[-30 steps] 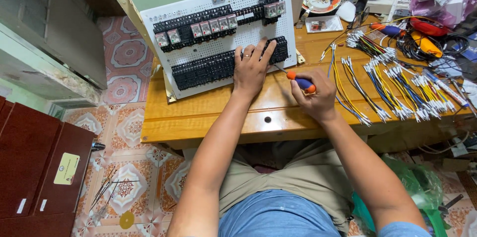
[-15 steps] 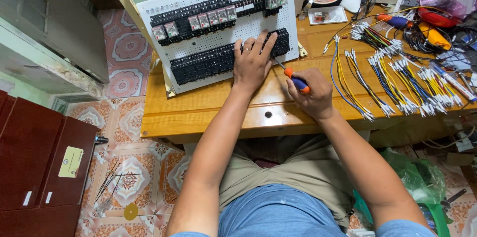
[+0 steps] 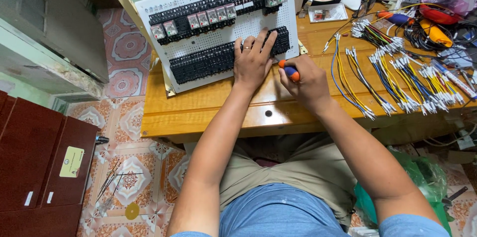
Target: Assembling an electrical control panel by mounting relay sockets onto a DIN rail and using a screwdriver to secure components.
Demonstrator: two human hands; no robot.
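Varnished wooden table (image 3: pixel 208 112) over patterned floor tiles (image 3: pixel 124 177), dark red cabinet (image 3: pixel 35 162) alongside. White perforated panel (image 3: pixel 218 33) propped on top. Left hand (image 3: pixel 253 60) spread flat, unclenched, on black terminal row (image 3: pixel 218 60). Right hand (image 3: pixel 308 83) clenched around orange-blue screwdriver (image 3: pixel 289 72) beside panel's lower edge. Wire bundles (image 3: pixel 402 75) laid out rightward.

Blue short-sleeved shirt (image 3: pixel 278 212), khaki shorts (image 3: pixel 293 167), finger ring (image 3: pixel 247 48)

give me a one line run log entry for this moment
left hand: flat on black terminal row | right hand: grips screwdriver | wires: spread on table
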